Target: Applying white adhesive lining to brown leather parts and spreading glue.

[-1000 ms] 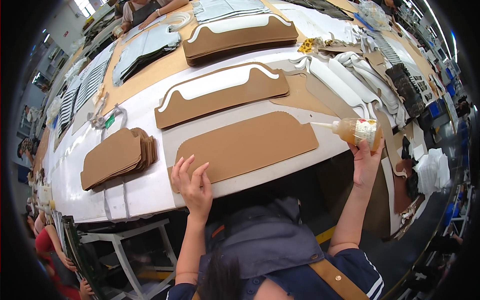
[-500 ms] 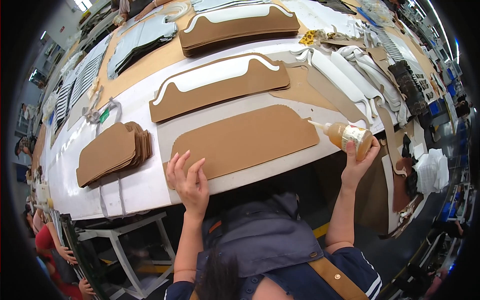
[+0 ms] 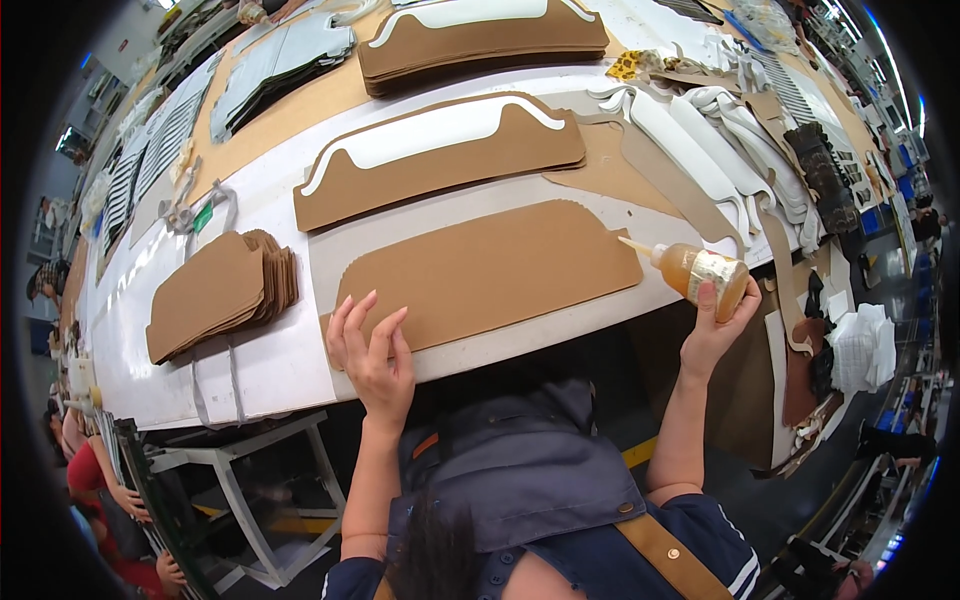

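Note:
A long brown panel (image 3: 485, 260) with a scalloped edge lies on a pale board (image 3: 490, 340) at the table's front. My left hand (image 3: 375, 355) hovers over or rests on its left end, fingers loosely curved and apart, holding nothing. My right hand (image 3: 710, 340) grips a squeeze bottle (image 3: 700, 272) of amber liquid, tilted with its thin nozzle pointing left at the panel's right end; I cannot tell if it touches. Just behind lies a stack of brown panels (image 3: 450, 180) topped by a white curved piece (image 3: 420, 140).
Left is a stack of brown pieces (image 3: 205, 310). Another brown stack (image 3: 480, 65) stands at the back. White strips (image 3: 680, 160) and scraps (image 3: 800, 320) crowd the right. Grey sheets (image 3: 270, 85) lie back left. A co-worker's arm (image 3: 120, 495) shows lower left.
My right hand and bottle have dropped slightly, the nozzle tilting more downward toward the panel. My left hand stays open near the left end. The view has shifted a little.

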The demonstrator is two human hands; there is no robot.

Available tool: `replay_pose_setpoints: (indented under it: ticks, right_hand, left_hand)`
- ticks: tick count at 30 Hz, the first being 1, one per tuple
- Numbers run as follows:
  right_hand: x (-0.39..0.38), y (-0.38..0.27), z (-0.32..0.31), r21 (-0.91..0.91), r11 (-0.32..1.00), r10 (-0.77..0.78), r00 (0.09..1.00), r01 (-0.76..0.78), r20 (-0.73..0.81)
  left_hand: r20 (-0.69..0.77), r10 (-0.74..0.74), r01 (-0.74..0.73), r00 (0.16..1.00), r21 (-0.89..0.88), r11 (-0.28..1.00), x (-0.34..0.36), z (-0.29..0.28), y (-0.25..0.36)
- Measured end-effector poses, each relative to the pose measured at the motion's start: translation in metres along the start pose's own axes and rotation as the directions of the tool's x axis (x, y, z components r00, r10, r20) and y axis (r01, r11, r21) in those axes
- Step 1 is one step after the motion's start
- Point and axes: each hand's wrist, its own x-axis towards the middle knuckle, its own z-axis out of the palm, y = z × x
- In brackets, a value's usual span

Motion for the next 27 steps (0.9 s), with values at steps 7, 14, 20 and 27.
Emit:
replay_pose_setpoints:
  ticks: [7, 14, 20, 27]
  right_hand:
    - [0.0, 0.002, 0.001, -0.013, 1.0, 0.005, 1.0, -0.005, -0.011]
    - [-0.001, 0.002, 0.0, -0.029, 1.0, -0.006, 1.0, 0.006, -0.009]
    - [-0.003, 0.001, -0.001, -0.078, 0.996, -0.054, 0.999, 0.054, 0.007]
    - [-0.011, -0.001, 0.004, -0.089, 0.99, -0.11, 0.993, 0.113, 0.046]
  left_hand:
    - [0.003, 0.001, -0.001, 1.0, -0.001, 1.0, 0.0, 0.0, 0.0]
    - [0.008, 0.001, -0.001, 1.0, -0.004, 1.0, 0.0, 0.0, 0.0]
    - [0.015, 0.0, 0.0, 1.0, 0.002, 1.0, 0.0, 0.0, 0.0]
    - [0.012, -0.001, 0.001, 1.0, -0.006, 1.0, 0.0, 0.0, -0.001]
